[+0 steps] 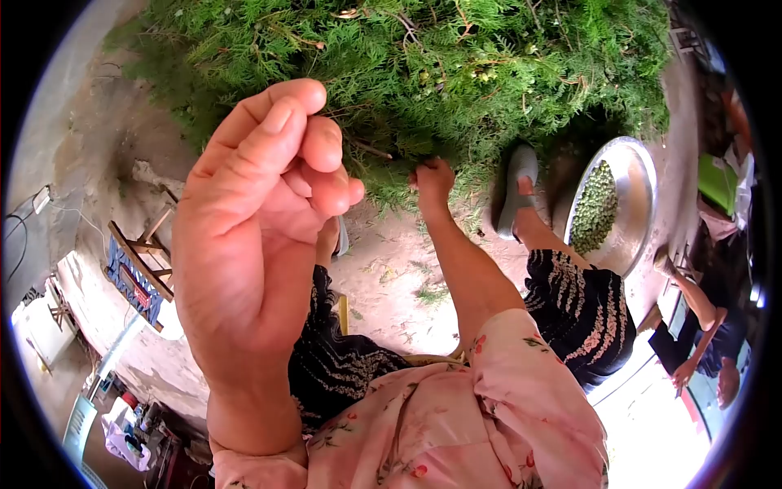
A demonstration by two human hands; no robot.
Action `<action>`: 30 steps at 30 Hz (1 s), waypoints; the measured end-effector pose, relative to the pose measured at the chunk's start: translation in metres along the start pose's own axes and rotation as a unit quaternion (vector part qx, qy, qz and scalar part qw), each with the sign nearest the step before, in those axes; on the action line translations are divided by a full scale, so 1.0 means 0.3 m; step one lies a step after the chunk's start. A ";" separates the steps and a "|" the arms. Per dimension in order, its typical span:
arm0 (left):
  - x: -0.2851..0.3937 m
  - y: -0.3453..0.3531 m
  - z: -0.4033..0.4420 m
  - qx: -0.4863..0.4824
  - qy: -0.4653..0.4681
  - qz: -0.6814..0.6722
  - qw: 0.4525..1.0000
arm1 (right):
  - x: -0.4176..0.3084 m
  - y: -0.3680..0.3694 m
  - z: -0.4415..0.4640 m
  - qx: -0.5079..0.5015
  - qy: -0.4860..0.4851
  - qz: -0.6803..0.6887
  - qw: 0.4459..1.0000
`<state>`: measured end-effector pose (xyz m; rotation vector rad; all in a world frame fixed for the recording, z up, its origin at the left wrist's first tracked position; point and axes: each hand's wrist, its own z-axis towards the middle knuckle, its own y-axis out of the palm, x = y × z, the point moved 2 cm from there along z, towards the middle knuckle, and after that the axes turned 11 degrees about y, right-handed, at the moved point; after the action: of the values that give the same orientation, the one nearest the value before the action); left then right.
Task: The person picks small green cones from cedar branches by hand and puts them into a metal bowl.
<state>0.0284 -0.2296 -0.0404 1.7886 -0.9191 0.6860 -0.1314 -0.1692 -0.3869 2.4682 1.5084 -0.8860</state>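
Note:
My left hand is raised close to the camera, palm side showing, its fingers curled and the thumb pressed against them. Anything inside its fingers is hidden. Farther down, my right hand is closed at the lower edge of a big heap of green leafy branches. What its fingers hold is too small to make out. A bare brown twig end sticks out of the heap between the two hands.
A wide metal basin with small green pieces stands right of my grey shoe. Another person's arm shows at the right. A wooden-framed stool lies at the left.

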 end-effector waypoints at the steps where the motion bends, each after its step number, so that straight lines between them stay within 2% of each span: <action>1: 0.004 0.004 0.001 -0.003 0.001 -0.002 1.000 | 0.007 -0.040 -0.017 0.023 0.014 0.057 0.998; 2: 0.006 0.005 -0.001 0.004 -0.008 0.009 1.000 | 0.020 -0.085 -0.036 0.046 0.030 0.113 0.992; 3: 0.004 0.006 -0.004 0.011 -0.018 0.019 1.000 | 0.015 -0.150 -0.050 0.065 0.027 0.107 0.992; 4: -0.003 0.009 -0.005 0.008 -0.021 0.015 1.000 | 0.049 -0.231 -0.006 0.059 -0.006 0.134 0.989; 5: -0.009 0.011 -0.005 0.006 -0.010 0.006 1.000 | 0.031 -0.308 -0.006 0.076 -0.073 0.131 0.986; 6: -0.013 0.012 -0.005 0.004 0.000 -0.003 1.000 | -0.004 -0.391 0.003 0.136 -0.174 0.046 0.974; 8: -0.018 0.011 -0.003 0.010 0.001 0.000 1.000 | -0.192 -0.545 -0.100 0.219 -0.199 0.019 0.955; 9: -0.019 0.008 -0.001 0.017 0.004 0.007 1.000 | -0.158 -0.672 0.041 0.180 -0.331 0.163 0.912; 10: -0.018 0.003 0.001 0.004 0.003 -0.005 1.000 | -0.193 -0.832 0.094 0.348 -0.285 -0.052 0.891; 11: -0.016 0.007 -0.001 0.001 0.003 -0.006 1.000 | -0.321 -0.830 -0.052 0.498 -0.283 -0.260 0.777; 12: -0.014 0.009 -0.003 0.009 0.003 -0.004 1.000 | -0.376 -0.837 -0.087 0.540 -0.306 -0.258 0.740; 13: -0.015 0.013 -0.006 0.018 0.003 -0.002 1.000 | -0.391 -0.838 -0.087 0.541 -0.305 -0.258 0.740; 15: -0.024 0.029 -0.016 0.025 0.010 0.008 1.000 | -0.415 -0.818 -0.080 0.610 -0.220 -0.352 0.675; 16: -0.023 0.043 -0.025 0.017 0.041 0.054 0.998 | -0.441 -0.759 -0.118 0.552 -0.221 -0.319 0.738; 17: -0.022 0.053 -0.026 0.008 0.073 0.102 0.992 | -0.390 -0.764 -0.031 0.492 -0.372 -0.319 0.719; 18: -0.020 0.049 -0.016 0.008 0.073 0.105 0.992 | -0.325 -0.751 0.074 0.370 -0.429 -0.301 0.767; 19: -0.021 0.036 -0.005 0.014 0.032 0.063 0.997 | -0.249 -0.716 0.179 0.253 -0.340 -0.180 0.888; 20: -0.026 0.031 0.003 0.020 -0.009 0.019 1.000 | -0.179 -0.667 0.256 0.123 -0.235 -0.049 0.963; 21: -0.030 0.035 0.006 0.021 -0.010 0.022 0.999 | -0.132 -0.638 0.297 0.054 -0.110 -0.001 0.992; 22: -0.033 0.040 0.006 0.013 -0.020 0.021 0.999 | -0.081 -0.606 0.330 -0.018 0.016 0.048 0.999; 23: -0.035 0.044 0.008 0.006 -0.029 0.021 0.999 | -0.005 -0.579 0.380 -0.020 0.018 0.050 0.998; 24: -0.039 0.044 0.012 0.006 -0.030 0.025 0.999 | 0.064 -0.560 0.428 0.136 -0.201 -0.178 0.953; 25: -0.041 0.043 0.014 0.005 -0.025 0.027 0.999 | 0.103 -0.525 0.428 0.274 -0.395 -0.386 0.787; 27: -0.047 0.045 0.012 0.005 -0.022 0.026 0.999 | 0.161 -0.498 0.373 0.209 -0.357 -0.415 0.811; 28: -0.049 0.051 0.014 0.008 -0.014 0.026 1.000 | 0.129 -0.455 0.278 0.175 -0.277 -0.435 0.839; 29: -0.049 0.053 0.013 0.011 -0.008 0.026 1.000 | 0.147 -0.433 0.253 0.194 -0.320 -0.384 0.844; 30: -0.049 0.053 0.014 0.011 -0.008 0.026 1.000 | 0.155 -0.431 0.250 0.195 -0.271 -0.362 0.870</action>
<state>0.0072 -0.2332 -0.0453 1.7967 -0.9760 0.7189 -0.2565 -0.0976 -0.4481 1.5246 2.1686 -1.9659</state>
